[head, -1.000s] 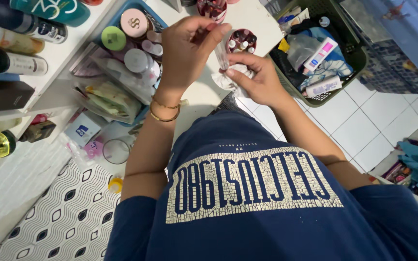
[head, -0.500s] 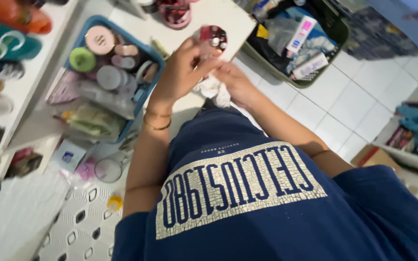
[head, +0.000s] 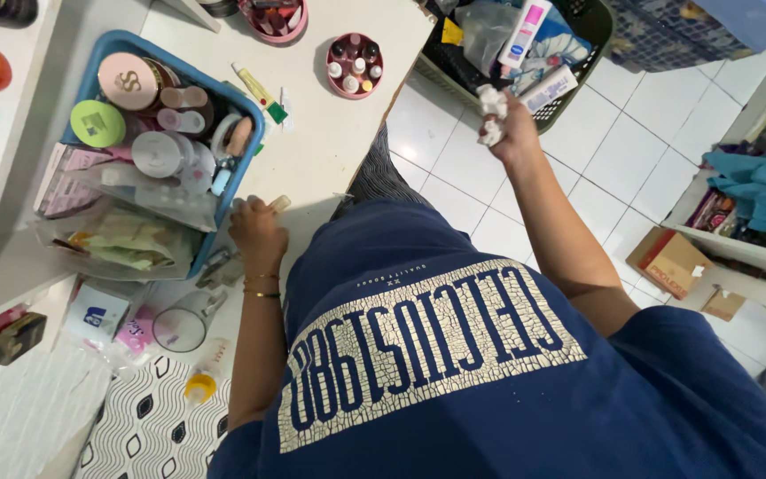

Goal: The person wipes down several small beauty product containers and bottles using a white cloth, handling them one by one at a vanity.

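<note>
Since half a second ago the hands have parted: they were together over the table's near edge, working a small tube against a tissue, and now sit well apart. The left hand [head: 257,232] has dropped to the near edge of the table [head: 330,133], just beside the blue basket [head: 250,168] of jars and tubes, fingers curled around a small pale tube [head: 278,204] whose tip pokes out. The round red tray [head: 354,65] of little bottles stands near the table's right edge. The right hand [head: 511,124] has swung out past that edge, over the tiled floor, fist clamped on the crumpled white tissue [head: 491,113] just before the dark basket [head: 578,62] of tubes.
</note>
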